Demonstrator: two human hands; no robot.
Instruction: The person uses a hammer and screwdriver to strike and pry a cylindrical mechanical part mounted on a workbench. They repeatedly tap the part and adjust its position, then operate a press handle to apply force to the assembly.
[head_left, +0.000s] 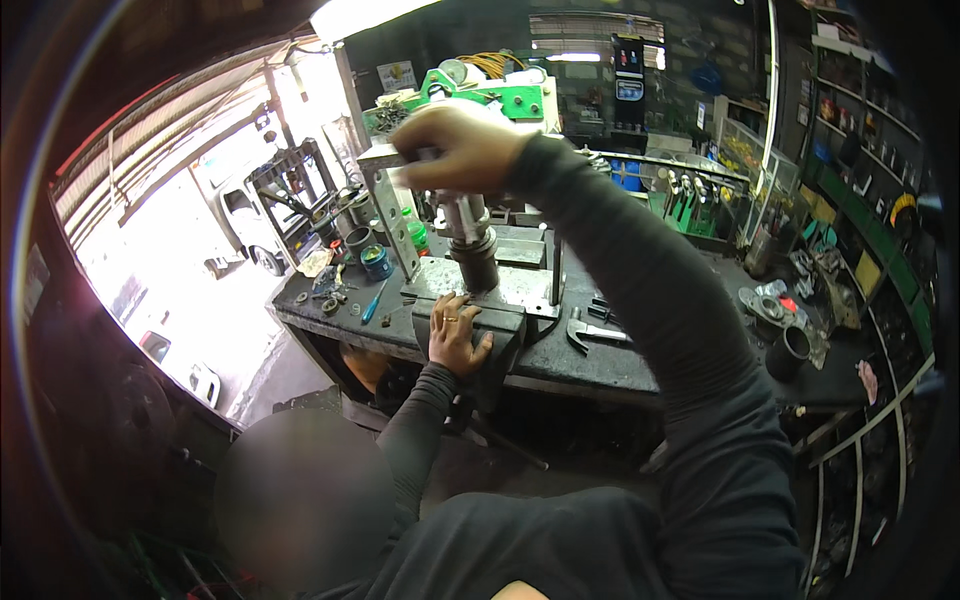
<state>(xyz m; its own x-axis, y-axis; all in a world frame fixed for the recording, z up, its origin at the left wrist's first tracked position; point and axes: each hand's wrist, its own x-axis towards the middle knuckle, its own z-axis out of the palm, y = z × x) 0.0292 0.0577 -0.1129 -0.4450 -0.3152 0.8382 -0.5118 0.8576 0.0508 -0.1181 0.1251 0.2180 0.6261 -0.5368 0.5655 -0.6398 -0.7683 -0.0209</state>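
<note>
My left hand (pixel 458 337), a ring on one finger, rests with its fingers apart on the dark bench vise (pixel 502 325) at the front of the workbench. Behind it a stepped metal cylinder (pixel 472 250) stands upright on a steel base plate (pixel 432 275), between the uprights of a steel frame (pixel 393 220). Raised over the top of the cylinder, my right hand (pixel 465 148) is blurred by motion. Its fingers curl round something dark that I cannot make out. The hand and forearm hide part of the frame's top.
A claw hammer (pixel 597 332) lies right of the vise, a blue screwdriver (pixel 374 303) to its left. A blue tin (pixel 376 263) and a green bottle (pixel 414 231) stand beside the frame. Farther right are a dark metal cup (pixel 788 353) and loose parts. Shelves (pixel 870 130) line the right wall.
</note>
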